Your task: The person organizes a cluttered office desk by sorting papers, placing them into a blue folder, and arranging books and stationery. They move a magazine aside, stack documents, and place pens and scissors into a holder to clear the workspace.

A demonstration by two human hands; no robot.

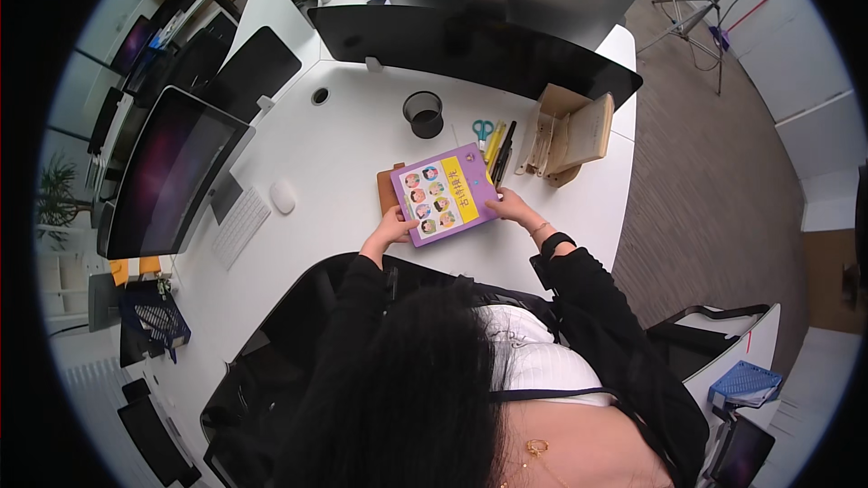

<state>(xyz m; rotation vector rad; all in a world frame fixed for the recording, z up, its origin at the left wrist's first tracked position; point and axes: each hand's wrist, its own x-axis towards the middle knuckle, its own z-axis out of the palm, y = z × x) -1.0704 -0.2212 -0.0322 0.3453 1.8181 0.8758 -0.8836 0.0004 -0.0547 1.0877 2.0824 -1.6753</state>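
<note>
A purple box or book (pixel 445 195) with round cartoon portraits and a yellow panel bearing writing is held between my two hands. My left hand (pixel 392 234) grips its lower left edge, while my right hand (pixel 510 206) grips the right edge. Partly under it lies a brown notebook or case (pixel 387 193). Just beyond its far edge are teal-handled scissors (pixel 483 129), yellow pens or markers (pixel 496 141) and black pens (pixel 504 154). The cover hides part of them.
A black mesh pen cup (pixel 424 115) stands beyond the box. On the right is a wooden desk organizer (pixel 559 139) holding a book. At left are a white mouse (pixel 282 197), a keyboard (pixel 241 227) and a monitor (pixel 176 176). A dark divider (pixel 475 47) borders the desk (pixel 339 149).
</note>
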